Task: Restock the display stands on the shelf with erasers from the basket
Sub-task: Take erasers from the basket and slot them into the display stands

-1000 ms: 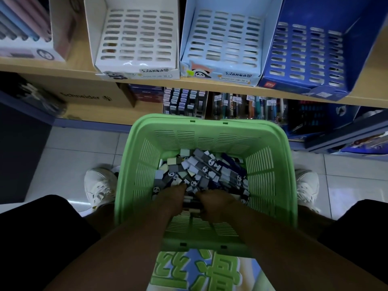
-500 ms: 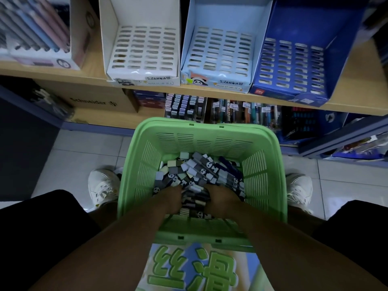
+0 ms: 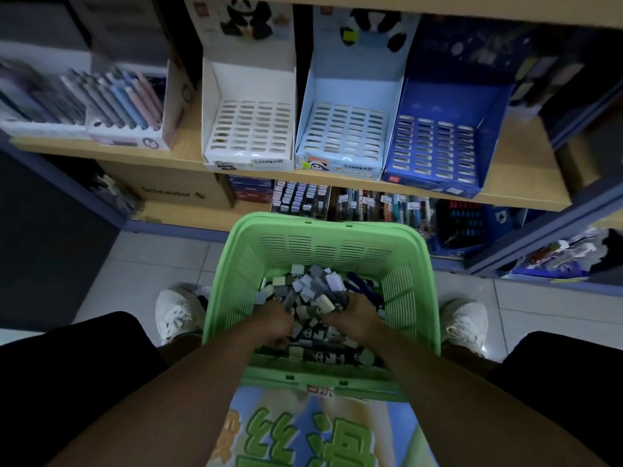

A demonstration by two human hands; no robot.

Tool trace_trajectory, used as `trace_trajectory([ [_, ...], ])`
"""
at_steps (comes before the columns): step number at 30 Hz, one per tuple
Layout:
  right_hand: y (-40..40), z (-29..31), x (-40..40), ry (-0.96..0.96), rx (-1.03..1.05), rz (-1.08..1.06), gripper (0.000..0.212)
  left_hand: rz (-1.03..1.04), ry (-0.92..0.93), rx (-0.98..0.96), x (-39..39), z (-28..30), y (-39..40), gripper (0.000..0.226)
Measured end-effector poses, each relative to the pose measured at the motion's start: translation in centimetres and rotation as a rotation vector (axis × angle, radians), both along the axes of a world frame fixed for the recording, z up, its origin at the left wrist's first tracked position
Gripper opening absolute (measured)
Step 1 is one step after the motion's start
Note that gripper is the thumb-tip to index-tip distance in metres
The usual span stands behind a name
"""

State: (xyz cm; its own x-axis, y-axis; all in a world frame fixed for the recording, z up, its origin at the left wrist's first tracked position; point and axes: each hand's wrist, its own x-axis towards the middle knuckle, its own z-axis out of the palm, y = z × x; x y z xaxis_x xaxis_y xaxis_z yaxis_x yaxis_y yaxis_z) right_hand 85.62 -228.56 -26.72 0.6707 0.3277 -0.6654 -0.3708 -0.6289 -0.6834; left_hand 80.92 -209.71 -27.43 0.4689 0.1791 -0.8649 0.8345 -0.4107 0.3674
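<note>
A green plastic basket (image 3: 317, 237) sits between my knees, holding several grey, white and dark blue erasers (image 3: 312, 286), some with panda prints. My left hand (image 3: 273, 323) and my right hand (image 3: 358, 318) are both inside the basket, cupped round a heaped bunch of erasers lifted between them. On the wooden shelf above stand three display stands with slotted floors and no erasers in them: a white one (image 3: 251, 133), a light blue one (image 3: 345, 136) and a dark blue one (image 3: 438, 150).
A box of pastel pens (image 3: 124, 102) stands left of the white stand. The lower shelf (image 3: 188, 214) holds a cardboard box, small erasers and pens. My white shoes (image 3: 177, 311) rest on the tiled floor either side of the basket.
My hands have closed together under a bunch of erasers and raised it off the pile. The camera has tilted up, so more of the shelf and stands shows.
</note>
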Motion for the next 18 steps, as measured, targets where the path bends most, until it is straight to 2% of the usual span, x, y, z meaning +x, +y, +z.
trace_trajectory([
  [3,-0.1,0.2,-0.5,0.108,0.084,-0.159,0.033,0.439,0.036,-0.241,-0.5,0.4,-0.6,0.011],
  [6,-0.2,0.4,-0.6,0.175,0.11,-0.155,0.027,0.698,-0.063,-0.3,-0.3,0.8,-0.9,0.013],
  [8,-0.2,0.8,-0.7,0.199,0.093,-0.077,0.018,0.686,-0.105,-0.288,0.0,1.3,-1.1,0.01],
  [12,0.5,1.1,-0.9,0.2,0.037,0.068,0.013,0.481,-0.182,-0.245,0.9,2.2,-2.2,0.013],
  [15,0.9,1.3,-0.8,0.193,0.05,0.058,0.012,0.338,-0.258,-0.193,1.4,2.8,-2.8,0.015],
  [18,0.9,1.9,-0.7,0.131,0.081,0.023,0.013,0.307,-0.308,-0.16,1.6,3.2,-3.0,0.011],
])
